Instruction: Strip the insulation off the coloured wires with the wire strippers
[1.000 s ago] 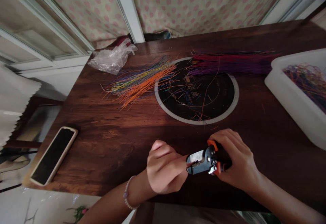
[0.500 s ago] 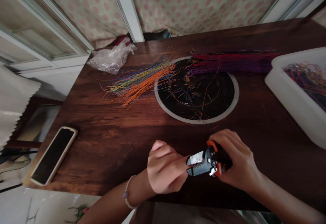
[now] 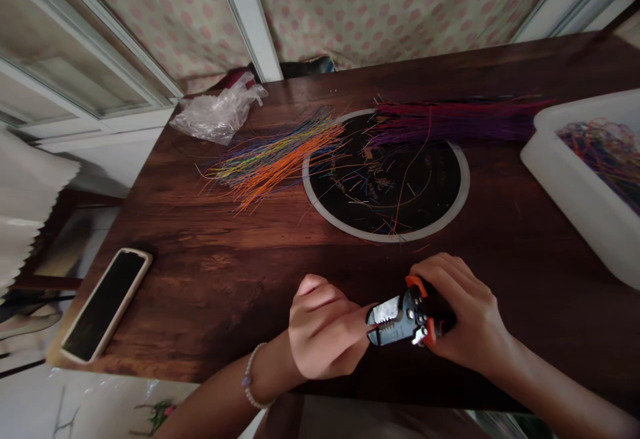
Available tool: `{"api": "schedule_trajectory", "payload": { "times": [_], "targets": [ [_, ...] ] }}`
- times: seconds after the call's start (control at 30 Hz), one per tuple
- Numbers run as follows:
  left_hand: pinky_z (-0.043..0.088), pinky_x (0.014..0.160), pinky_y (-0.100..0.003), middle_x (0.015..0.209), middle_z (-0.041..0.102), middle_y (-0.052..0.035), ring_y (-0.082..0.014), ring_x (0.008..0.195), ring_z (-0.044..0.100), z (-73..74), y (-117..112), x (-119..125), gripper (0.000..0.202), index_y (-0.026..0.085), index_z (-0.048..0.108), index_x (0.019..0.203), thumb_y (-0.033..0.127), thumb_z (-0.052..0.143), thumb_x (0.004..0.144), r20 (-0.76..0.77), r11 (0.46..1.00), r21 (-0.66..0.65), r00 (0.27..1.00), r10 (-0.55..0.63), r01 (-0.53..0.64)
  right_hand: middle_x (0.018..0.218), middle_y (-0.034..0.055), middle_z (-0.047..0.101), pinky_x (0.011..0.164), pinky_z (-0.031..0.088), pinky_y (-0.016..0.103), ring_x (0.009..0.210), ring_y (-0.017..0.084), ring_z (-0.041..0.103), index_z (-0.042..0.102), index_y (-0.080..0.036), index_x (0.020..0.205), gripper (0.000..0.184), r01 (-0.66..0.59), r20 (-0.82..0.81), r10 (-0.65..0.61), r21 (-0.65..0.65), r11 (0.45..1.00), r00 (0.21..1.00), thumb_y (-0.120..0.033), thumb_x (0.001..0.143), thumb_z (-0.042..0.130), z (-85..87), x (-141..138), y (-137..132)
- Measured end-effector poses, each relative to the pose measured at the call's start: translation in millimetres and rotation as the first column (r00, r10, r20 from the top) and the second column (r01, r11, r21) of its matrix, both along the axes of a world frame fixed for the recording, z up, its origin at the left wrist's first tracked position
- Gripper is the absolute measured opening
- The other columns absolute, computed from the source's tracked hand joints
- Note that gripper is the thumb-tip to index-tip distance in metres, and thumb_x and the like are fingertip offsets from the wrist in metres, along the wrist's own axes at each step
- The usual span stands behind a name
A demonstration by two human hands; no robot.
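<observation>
My right hand is wrapped round the orange-and-black handles of a wire stripper near the front edge of the dark wooden table. The tool's metal jaws point left. My left hand is curled in a pinch with its fingertips right at the jaws; what it pinches is too thin to make out. A bead bracelet sits on my left wrist.
A fan of orange and mixed-colour thin wires lies behind, next to a round black inset plate. Red-purple wires lie at the back right, a white tub of wires at right, a phone at front left, a plastic bag at back left.
</observation>
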State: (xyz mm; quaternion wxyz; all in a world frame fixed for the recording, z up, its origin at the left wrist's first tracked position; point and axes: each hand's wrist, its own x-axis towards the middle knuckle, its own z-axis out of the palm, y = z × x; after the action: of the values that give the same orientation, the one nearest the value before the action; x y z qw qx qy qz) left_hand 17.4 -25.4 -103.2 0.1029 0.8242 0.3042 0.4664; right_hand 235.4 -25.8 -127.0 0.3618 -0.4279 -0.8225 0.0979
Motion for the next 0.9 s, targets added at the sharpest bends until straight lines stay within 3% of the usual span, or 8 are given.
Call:
{"api": "schedule_trajectory", "payload": {
  "times": [0.37, 0.9],
  "targets": [
    [0.039, 0.056, -0.03, 0.063, 0.07, 0.0014, -0.0119, 0.052, 0.054, 0.0, 0.3, -1.2, 0.011, 0.016, 0.06, 0.088, 0.006, 0.055, 0.087, -0.016, 1.0, 0.014, 1.0, -0.006, 0.006, 0.079, 0.0052, 0.061, 0.063, 0.046, 0.034, 0.068, 0.02, 0.057, 0.054, -0.018, 0.099, 0.028, -0.002, -0.027, 0.001, -0.031, 1.0, 1.0, -0.013, 0.072, 0.051, 2.2, 0.0, -1.0],
    [0.04, 0.057, -0.029, 0.064, 0.071, 0.0034, -0.0113, 0.052, 0.055, 1.7, -0.2, -1.0, 0.011, 0.018, 0.059, 0.089, 0.008, 0.055, 0.089, -0.029, 1.0, 0.004, 1.0, 0.002, -0.002, 0.083, 0.0065, 0.06, 0.066, 0.045, 0.036, 0.075, 0.022, 0.056, 0.052, -0.017, 0.101, 0.03, -0.004, -0.024, 0.003, -0.04, 0.999, 1.0, -0.013, 0.071, 0.052, -0.7, 1.1, -3.0]
  ]
}}
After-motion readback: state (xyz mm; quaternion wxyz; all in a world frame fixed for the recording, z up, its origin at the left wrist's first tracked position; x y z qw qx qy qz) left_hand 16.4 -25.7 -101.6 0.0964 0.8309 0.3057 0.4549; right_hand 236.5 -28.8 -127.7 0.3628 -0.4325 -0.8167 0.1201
